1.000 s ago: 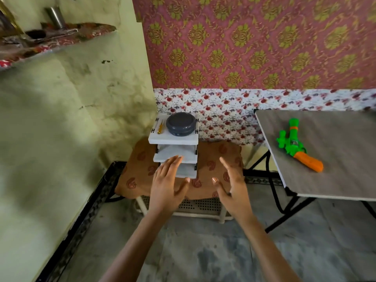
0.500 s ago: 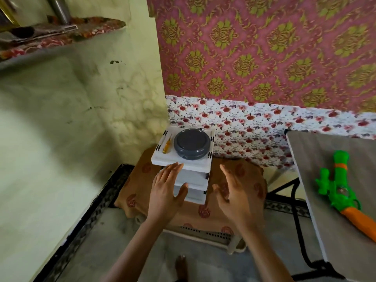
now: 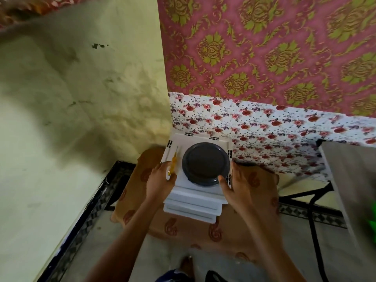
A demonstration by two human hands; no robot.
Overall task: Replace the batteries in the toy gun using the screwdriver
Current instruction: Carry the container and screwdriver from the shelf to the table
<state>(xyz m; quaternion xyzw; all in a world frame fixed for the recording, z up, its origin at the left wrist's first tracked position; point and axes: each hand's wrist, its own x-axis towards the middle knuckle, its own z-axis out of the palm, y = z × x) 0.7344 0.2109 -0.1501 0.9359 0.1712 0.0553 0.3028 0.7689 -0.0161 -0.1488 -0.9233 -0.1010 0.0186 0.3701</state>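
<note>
Toy gun: only a blurred green sliver at the 3 o'clock edge, rest cut off. Table is cut there too. Left hand fingertips are hidden at the 9 o'clock side of the white rack and cover the handle end of the screwdriver. Right hand fingers are hidden at the rack's 3 o'clock side; only the thumb shows. Lower tiers are mostly hidden. Shelf at 11 o'clock is blurred and cut off.

No legible text, label, brand, number or sign appears on any surface in this view.

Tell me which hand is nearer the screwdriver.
Left. Left hand grips the white rack's left edge beside the screwdriver; the right hand grips its right edge, beyond the dark lid.
</note>
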